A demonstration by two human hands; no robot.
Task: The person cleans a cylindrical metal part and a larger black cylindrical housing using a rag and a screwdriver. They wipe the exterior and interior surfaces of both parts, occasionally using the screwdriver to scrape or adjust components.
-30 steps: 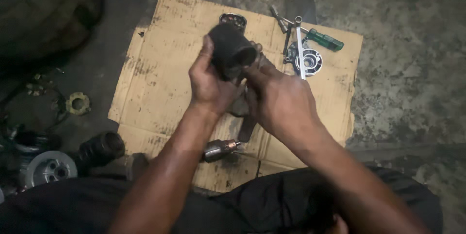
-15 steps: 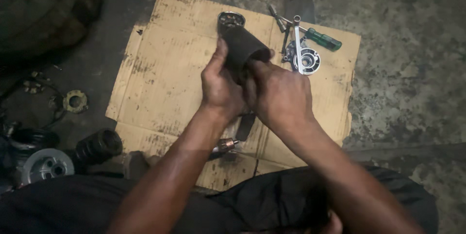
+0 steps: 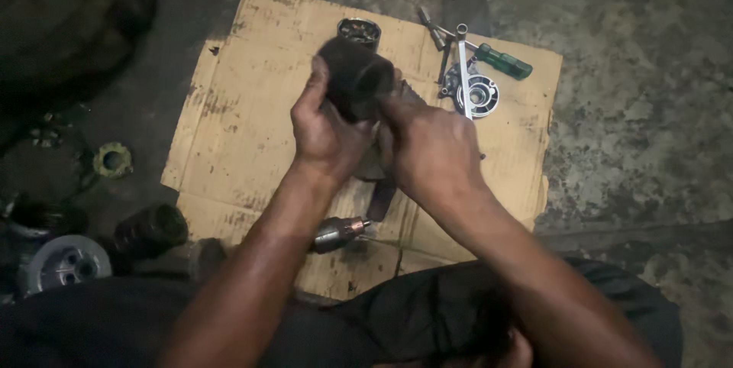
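Note:
A dark, greasy hollow cylinder [image 3: 353,76] is held up over a sheet of cardboard [image 3: 244,124]. My left hand [image 3: 324,133] grips its near end from the left, thumb along the side. On the right, my right hand [image 3: 429,146] closes on the cylinder's lower end, fingers wrapped under it. A dark strip or rag [image 3: 380,198] hangs below the two hands. Behind the cylinder, a round metal part [image 3: 359,30] stands on the cardboard.
A green-handled screwdriver [image 3: 504,62], a wrench [image 3: 463,66], a round metal cover [image 3: 476,96] and small rods lie at the cardboard's far right. A motor armature [image 3: 336,234] lies near my lap. Left on the concrete: a brass ring [image 3: 113,160], a black cylinder [image 3: 153,229], a silver disc [image 3: 67,263].
The cylinder tilted right and away half a second ago, then came back left and toward me. Both hands kept their grip on it throughout.

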